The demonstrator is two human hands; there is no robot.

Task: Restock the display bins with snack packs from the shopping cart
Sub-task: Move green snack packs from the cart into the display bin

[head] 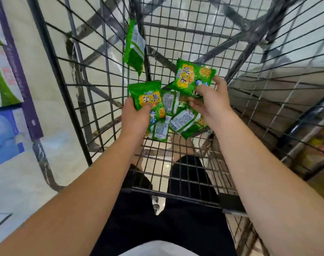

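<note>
Inside cart (pixel 176 43); hands gripping packs (pixel 177 117).

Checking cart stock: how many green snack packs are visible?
7: left hand holds one, right hand one, one against the mesh, four piled between; others may hide.

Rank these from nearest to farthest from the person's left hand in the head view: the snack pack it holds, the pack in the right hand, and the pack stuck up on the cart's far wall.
1. The snack pack gripped by the left hand, at the cart's left.
2. The pack in the right hand, across to the right.
3. The pack on the far wall, up against the wire mesh.
</note>
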